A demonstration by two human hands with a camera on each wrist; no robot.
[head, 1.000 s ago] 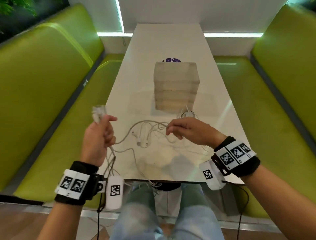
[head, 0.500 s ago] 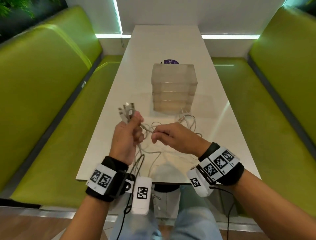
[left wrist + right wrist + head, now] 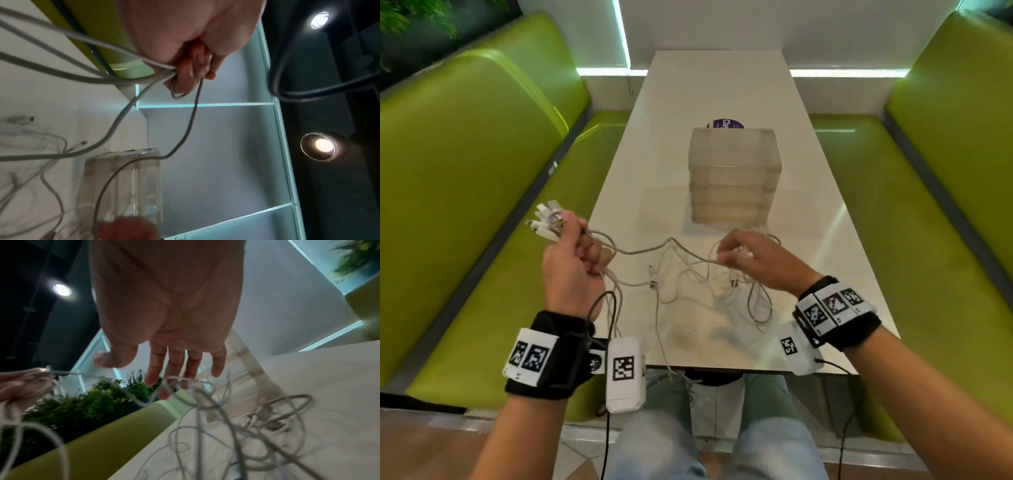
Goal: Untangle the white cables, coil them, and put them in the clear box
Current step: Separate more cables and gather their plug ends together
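Note:
My left hand (image 3: 571, 263) is raised over the table's left edge and grips a bundle of white cables, their plugs (image 3: 548, 219) sticking out above the fist. The left wrist view shows the fingers (image 3: 191, 69) curled round several strands. One cable (image 3: 654, 248) runs across to my right hand (image 3: 750, 257), which hovers over the tangle (image 3: 705, 287) on the white table (image 3: 825, 240). In the right wrist view its fingers (image 3: 164, 379) are nearly straight with a strand lying across the tips, thumb apart. The clear box (image 3: 734, 171) stands just beyond.
Green benches (image 3: 465, 205) line both sides of the table. A purple round sticker (image 3: 724, 124) lies behind the box. One white strand (image 3: 664, 356) hangs over the near table edge above my knees. Black camera leads (image 3: 599, 308) dangle from both wrists.
Half a second ago both hands were close together over the table. Now the left hand has swung out to the left and the right hand to the right, drawing a cable out between them.

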